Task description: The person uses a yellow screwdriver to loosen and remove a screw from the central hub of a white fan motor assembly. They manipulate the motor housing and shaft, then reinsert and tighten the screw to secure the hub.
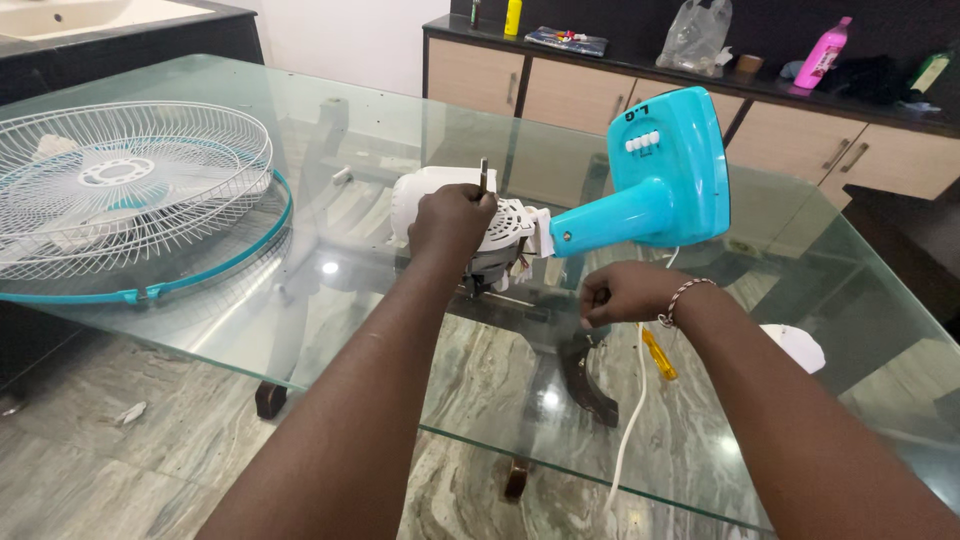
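A table fan lies on its side on a glass table (330, 110). Its white motor housing (425, 190) points left and its turquoise base (665, 170) stands up at the right. My left hand (452, 218) rests on the motor, closed around a thin dark tool (483, 176) that sticks up from the fist. My right hand (622, 293) is a closed fist just below the fan's turquoise neck, wearing a beaded bracelet; whether it holds anything is hidden. A yellow-handled screwdriver (658, 355) lies by that wrist.
White wire fan guards (130, 185) with a turquoise rim lie at the table's left. A white power cord (632, 420) trails toward me. A small white part (797, 345) sits at right. Behind stands a dark-topped cabinet (600, 90) with bottles and a plastic bag.
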